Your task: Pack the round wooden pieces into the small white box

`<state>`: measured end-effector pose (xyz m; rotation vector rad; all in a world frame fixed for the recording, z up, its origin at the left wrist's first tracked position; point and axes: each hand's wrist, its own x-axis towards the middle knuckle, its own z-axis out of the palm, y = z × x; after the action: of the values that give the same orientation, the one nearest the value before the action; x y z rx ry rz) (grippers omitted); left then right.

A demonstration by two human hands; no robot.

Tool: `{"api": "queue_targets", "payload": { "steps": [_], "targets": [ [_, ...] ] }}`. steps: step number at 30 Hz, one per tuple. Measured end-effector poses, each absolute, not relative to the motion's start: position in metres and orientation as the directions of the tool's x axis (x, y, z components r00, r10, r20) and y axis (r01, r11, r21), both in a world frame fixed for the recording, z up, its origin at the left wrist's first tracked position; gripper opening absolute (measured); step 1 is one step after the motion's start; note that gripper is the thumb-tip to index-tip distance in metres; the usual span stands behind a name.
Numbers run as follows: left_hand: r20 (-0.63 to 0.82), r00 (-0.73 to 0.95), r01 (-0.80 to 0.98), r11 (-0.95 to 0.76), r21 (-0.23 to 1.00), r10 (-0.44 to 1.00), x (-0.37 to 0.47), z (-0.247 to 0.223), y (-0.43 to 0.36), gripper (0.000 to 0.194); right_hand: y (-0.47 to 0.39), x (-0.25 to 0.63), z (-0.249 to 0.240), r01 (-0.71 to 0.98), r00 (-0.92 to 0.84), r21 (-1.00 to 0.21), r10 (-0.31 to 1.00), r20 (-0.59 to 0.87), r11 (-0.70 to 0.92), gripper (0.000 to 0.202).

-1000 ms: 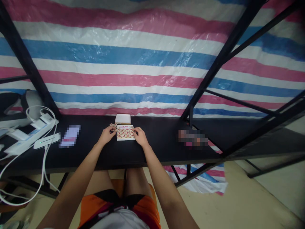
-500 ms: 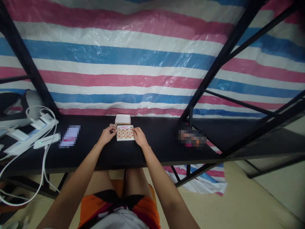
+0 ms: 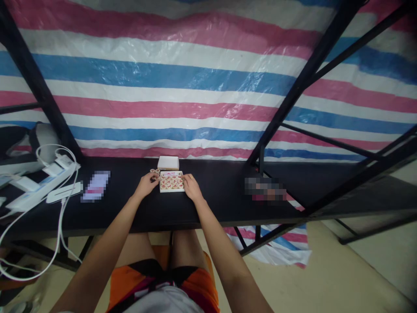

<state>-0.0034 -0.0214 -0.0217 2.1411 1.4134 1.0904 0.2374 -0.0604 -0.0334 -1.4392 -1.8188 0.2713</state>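
Observation:
A small white box point(image 3: 171, 190) lies on the black table, holding rows of round pieces point(image 3: 168, 181) with red characters. Behind it rests a white lid or second box part point(image 3: 168, 162). My left hand point(image 3: 146, 184) is at the box's left side, fingers bent and closed around something small, apparently a round piece. A few more round pieces point(image 3: 153, 171) lie just beyond those fingertips. At the right edge of the box, my right hand point(image 3: 191, 187) touches the side with its fingers close together; whether it pinches a piece there is hidden.
On the left of the black table point(image 3: 215, 204) are a blurred phone-like object point(image 3: 95, 186), a white device point(image 3: 64, 192), a power strip point(image 3: 42, 187) and looping white cables. A pixelated item point(image 3: 265, 189) lies at the right. Black frame bars slant up on both sides.

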Motion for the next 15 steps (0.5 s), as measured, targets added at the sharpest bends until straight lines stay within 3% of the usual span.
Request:
{"api": "queue_targets", "payload": {
  "steps": [15],
  "targets": [
    [0.409,0.204,0.608,-0.442,0.659,0.890,-0.0036,-0.0224,-0.0202,0.023,-0.0556,0.2381,-0.0404,0.715,-0.031,-0.602,0.876,0.482,0.356,0.024]
  ]
}}
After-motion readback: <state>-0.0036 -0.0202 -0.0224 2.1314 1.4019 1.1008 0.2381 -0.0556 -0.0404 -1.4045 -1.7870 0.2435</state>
